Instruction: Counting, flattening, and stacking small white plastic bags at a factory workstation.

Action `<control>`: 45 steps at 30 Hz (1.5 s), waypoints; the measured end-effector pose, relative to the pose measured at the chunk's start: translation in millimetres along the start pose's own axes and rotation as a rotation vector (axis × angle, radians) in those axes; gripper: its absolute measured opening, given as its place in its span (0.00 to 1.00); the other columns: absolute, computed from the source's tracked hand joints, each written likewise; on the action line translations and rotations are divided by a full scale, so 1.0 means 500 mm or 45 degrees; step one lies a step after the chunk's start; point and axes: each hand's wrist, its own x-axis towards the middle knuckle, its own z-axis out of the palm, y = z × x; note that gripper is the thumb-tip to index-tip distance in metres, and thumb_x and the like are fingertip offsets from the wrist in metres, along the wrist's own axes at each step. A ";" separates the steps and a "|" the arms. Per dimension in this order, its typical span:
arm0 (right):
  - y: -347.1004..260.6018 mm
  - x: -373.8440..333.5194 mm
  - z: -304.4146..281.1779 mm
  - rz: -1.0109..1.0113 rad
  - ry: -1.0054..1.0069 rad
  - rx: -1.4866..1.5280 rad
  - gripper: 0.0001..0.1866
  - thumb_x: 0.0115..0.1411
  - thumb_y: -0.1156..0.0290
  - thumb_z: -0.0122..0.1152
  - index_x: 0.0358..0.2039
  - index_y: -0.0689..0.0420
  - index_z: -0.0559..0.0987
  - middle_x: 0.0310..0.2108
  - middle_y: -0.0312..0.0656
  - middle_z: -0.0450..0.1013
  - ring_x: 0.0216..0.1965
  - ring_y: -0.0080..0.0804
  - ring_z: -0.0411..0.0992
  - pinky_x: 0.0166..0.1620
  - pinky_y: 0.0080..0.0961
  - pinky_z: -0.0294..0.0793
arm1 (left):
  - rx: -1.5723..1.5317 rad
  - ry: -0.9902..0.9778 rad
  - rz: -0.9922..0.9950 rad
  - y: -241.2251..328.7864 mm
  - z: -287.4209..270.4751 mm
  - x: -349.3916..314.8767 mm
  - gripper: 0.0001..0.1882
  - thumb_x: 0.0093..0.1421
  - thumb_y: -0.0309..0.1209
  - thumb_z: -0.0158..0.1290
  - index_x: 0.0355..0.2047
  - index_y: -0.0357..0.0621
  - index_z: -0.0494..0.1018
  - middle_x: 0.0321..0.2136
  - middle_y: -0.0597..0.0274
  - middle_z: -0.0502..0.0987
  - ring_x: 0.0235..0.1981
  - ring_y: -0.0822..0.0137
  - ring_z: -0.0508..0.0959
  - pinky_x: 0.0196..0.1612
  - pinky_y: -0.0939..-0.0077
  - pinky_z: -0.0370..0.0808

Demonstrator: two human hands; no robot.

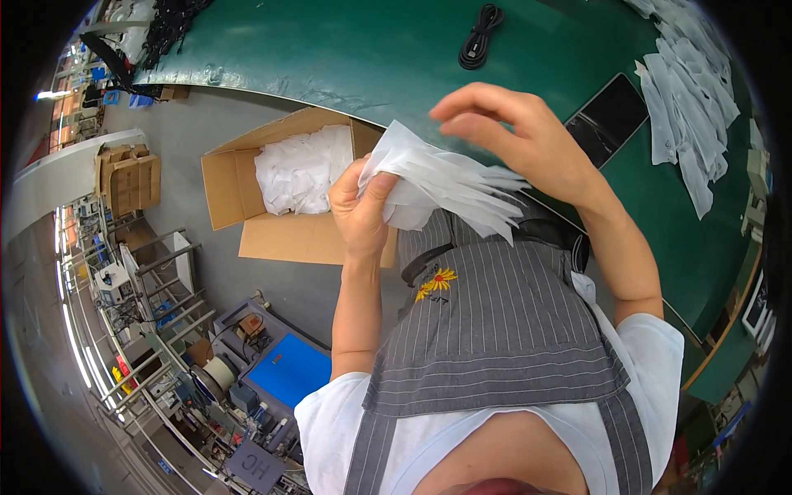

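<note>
My left hand (363,202) is closed on a fanned stack of thin, whitish translucent plastic bags (445,181), thumb on top. The stack spreads to the right, in front of my striped apron. Above it, over the table's edge, my right hand (516,132) is raised with nothing in it, its fingers bent and apart from the thumb. Beyond that hand, a coiled black cable (480,37) lies on the green table. A black phone (608,120) rests beside my right wrist.
Left of my hands, an open cardboard box (227,181) holds crumpled white sheets (305,169). More translucent bags (689,99) are piled on the green table (346,49) at right. A blue-topped cart (293,369) stands at lower left, near metal racks. Black cables (173,29) hang at the table's far left.
</note>
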 end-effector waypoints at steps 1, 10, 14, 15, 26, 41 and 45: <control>0.000 0.010 0.005 0.000 0.009 0.001 0.09 0.57 0.69 0.55 0.31 0.62 0.76 0.29 0.38 0.73 0.32 0.24 0.70 0.36 0.20 0.68 | 0.057 -0.027 0.013 0.001 0.000 0.002 0.07 0.55 0.24 0.55 0.35 0.35 0.75 0.30 0.63 0.77 0.30 0.76 0.74 0.35 0.82 0.70; -0.002 0.031 0.023 -0.025 0.080 0.001 0.09 0.58 0.69 0.55 0.34 0.62 0.74 0.27 0.36 0.71 0.29 0.22 0.69 0.35 0.20 0.68 | 0.161 0.093 -0.177 0.002 0.002 -0.002 0.08 0.58 0.31 0.54 0.34 0.39 0.73 0.26 0.68 0.75 0.25 0.80 0.72 0.25 0.88 0.68; 0.035 -0.004 0.020 -0.046 -0.157 -0.112 0.10 0.58 0.68 0.54 0.34 0.62 0.75 0.29 0.36 0.73 0.30 0.22 0.70 0.36 0.21 0.68 | 0.032 0.147 -0.203 0.007 0.014 0.004 0.08 0.57 0.30 0.55 0.32 0.38 0.74 0.25 0.69 0.75 0.26 0.80 0.71 0.31 0.85 0.68; 0.039 -0.007 0.016 -0.044 -0.163 -0.114 0.10 0.58 0.68 0.54 0.34 0.62 0.75 0.29 0.36 0.73 0.30 0.22 0.70 0.36 0.21 0.68 | 0.063 0.125 -0.211 0.009 0.016 0.008 0.08 0.57 0.30 0.55 0.32 0.38 0.74 0.25 0.68 0.75 0.26 0.81 0.71 0.30 0.85 0.68; 0.069 -0.018 -0.004 -0.004 -0.108 0.099 0.19 0.56 0.67 0.56 0.45 0.64 0.70 0.37 0.47 0.73 0.39 0.32 0.72 0.41 0.22 0.70 | 0.001 0.189 -0.273 0.030 0.041 0.015 0.08 0.59 0.32 0.54 0.32 0.38 0.74 0.25 0.69 0.75 0.26 0.81 0.71 0.30 0.86 0.68; 0.101 -0.018 0.014 0.449 -0.106 0.432 0.16 0.53 0.68 0.62 0.40 0.63 0.75 0.32 0.37 0.75 0.29 0.18 0.72 0.33 0.17 0.72 | 0.041 0.108 -0.266 0.026 0.031 0.050 0.19 0.63 0.41 0.47 0.44 0.37 0.68 0.30 0.65 0.74 0.20 0.80 0.67 0.22 0.85 0.63; 0.097 -0.043 -0.035 0.446 -0.152 0.884 0.21 0.53 0.71 0.58 0.47 0.64 0.70 0.43 0.45 0.72 0.37 0.27 0.74 0.42 0.26 0.75 | -0.293 0.158 -0.359 0.010 -0.005 0.062 0.25 0.65 0.47 0.38 0.48 0.34 0.63 0.33 0.57 0.73 0.22 0.74 0.69 0.22 0.83 0.65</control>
